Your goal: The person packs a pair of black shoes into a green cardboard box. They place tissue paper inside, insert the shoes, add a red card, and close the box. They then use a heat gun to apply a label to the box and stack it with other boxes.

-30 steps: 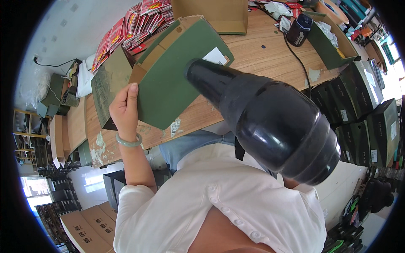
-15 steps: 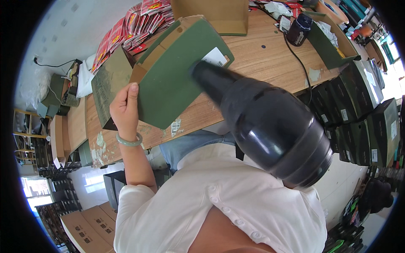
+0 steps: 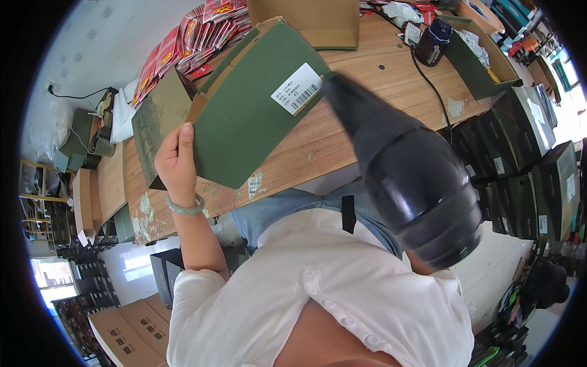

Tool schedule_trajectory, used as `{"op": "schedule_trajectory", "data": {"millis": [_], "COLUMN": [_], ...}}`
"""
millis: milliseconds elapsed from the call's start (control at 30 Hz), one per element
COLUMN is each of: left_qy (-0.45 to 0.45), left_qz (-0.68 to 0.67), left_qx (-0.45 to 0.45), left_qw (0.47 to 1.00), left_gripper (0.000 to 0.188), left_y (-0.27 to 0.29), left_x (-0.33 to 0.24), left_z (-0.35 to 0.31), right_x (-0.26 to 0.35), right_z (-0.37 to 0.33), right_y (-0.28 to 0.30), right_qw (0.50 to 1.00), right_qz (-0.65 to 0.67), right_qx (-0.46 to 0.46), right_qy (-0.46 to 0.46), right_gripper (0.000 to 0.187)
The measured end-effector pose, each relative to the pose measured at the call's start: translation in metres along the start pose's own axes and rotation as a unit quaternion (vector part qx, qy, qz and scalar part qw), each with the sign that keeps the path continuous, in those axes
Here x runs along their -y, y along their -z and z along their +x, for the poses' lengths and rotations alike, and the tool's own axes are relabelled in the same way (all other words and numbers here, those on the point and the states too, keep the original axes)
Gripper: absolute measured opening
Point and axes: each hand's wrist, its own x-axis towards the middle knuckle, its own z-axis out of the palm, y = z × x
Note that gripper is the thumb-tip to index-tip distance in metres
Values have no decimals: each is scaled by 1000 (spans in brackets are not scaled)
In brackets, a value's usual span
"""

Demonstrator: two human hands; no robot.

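My left hand [image 3: 176,160], with a jade-coloured bangle at the wrist, grips the near left edge of a green shoebox [image 3: 238,125]. The thumb lies on its green face, and the box is tilted above the table. A white barcode label [image 3: 297,89] sits near the box's right edge. Over the right side of my body hangs a large black hair dryer [image 3: 422,189], its nozzle close to the label. My right hand is hidden behind the dryer; only a bit of the forearm [image 3: 420,264] shows below it.
Another green box [image 3: 160,116] stands left of the held one on the wooden table [image 3: 342,131]. Red packets [image 3: 177,46] are heaped at the far left. A dark jar [image 3: 433,44], a cable and an open green box [image 3: 480,76] lie far right; shoeboxes [image 3: 507,153] are stacked beside the table.
The hair dryer has moved right and its nozzle has swung off the label, which now shows in full. The shoebox and my left hand have shifted slightly left.
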Motion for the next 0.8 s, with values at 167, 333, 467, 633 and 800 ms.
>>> {"op": "schedule_trajectory", "data": {"millis": [167,333,467,633,800], "left_qy": [-4,-6,-4,-7,-6], "left_qz": [-7,-15,-12,-6,-17], "left_qx": [0,-7,-3,-6,-7], "left_qw": [1000,1000,1000,1000,1000], "left_gripper": [28,28,29,29,29], "left_y": [-3,-2,-2,-2,-3], "left_x": [-3,-1,1,0,0], "left_z": [1,0,1,0,1], "right_x": [2,-1,3,-1,-2], "right_z": [-3,-3,-5,-7,-4], "right_y": [3,2,5,6,3], "right_qw": [1000,1000,1000,1000,1000], "right_qz": [0,-1,0,2,-1], "right_qx": [-7,-11,-13,-15,-20], "right_qy": [-4,-2,-5,-1,3], "right_gripper": [39,38,38,38,37]}}
